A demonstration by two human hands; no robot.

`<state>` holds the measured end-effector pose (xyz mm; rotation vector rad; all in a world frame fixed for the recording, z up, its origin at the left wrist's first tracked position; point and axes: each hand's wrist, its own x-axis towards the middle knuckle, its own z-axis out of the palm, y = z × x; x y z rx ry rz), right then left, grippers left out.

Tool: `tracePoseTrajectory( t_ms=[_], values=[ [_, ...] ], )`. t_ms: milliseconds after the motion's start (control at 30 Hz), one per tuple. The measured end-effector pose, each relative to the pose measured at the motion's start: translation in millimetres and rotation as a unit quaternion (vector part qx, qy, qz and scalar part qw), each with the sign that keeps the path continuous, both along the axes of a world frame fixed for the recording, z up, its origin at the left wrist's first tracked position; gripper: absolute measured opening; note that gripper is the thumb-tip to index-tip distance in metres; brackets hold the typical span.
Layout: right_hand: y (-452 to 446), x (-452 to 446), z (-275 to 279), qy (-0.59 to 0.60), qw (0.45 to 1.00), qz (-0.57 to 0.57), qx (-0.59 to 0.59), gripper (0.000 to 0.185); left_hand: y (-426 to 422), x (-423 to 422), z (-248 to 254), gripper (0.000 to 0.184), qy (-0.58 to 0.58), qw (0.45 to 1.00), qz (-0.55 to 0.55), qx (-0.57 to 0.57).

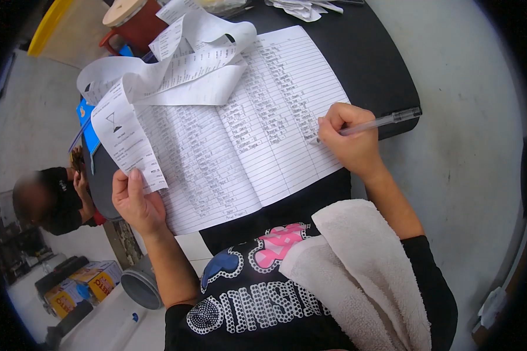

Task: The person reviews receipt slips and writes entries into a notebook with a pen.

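Note:
An open lined notebook lies on the black table, its pages filled with columns of handwriting. My left hand pinches the lower end of a long paper receipt between thumb and fingers, over the left page's edge. The rest of the receipt curls in loops across the top of the notebook. My right hand is closed around a clear pen, its tip at the writing on the right page.
A red mug with a lid stands at the table's far left, beside a yellow-rimmed container. More paper slips lie at the back. A towel hangs over my shoulder. Another person is at the left, near boxes.

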<state>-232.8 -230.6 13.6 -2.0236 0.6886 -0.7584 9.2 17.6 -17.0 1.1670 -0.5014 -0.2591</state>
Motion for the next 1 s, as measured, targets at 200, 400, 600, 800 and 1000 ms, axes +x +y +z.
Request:
tracePoseTrajectory(
  t_ms=[200, 400, 600, 800, 1000],
  values=[
    [0.4, -0.7, 1.4, 0.006, 1.0, -0.001, -0.009, 0.027, 0.9, 0.2, 0.7, 0.008, 0.003, 1.0, 0.003, 0.003],
    [-0.8, -1.1, 1.7, 0.001, 1.0, 0.004, -0.022, 0.026, -0.2, 0.5, 1.3, 0.006, -0.002, 1.0, 0.004, 0.008],
    [-1.3, -1.0, 0.7, -0.013, 1.0, -0.014, -0.003, 0.027, 0.4, 1.4, 1.5, 0.008, 0.003, 1.0, 0.004, 0.005],
    [-2.2, -3.0, -0.4, -0.009, 1.0, -0.004, -0.013, 0.026, -1.3, -0.7, 3.0, 0.009, 0.005, 1.0, 0.009, 0.008],
    [-1.0, -3.2, 1.6, -0.002, 1.0, -0.009, -0.018, 0.027, 1.4, 0.8, 2.1, 0.01, 0.0, 1.0, 0.005, 0.015]
  ],
)
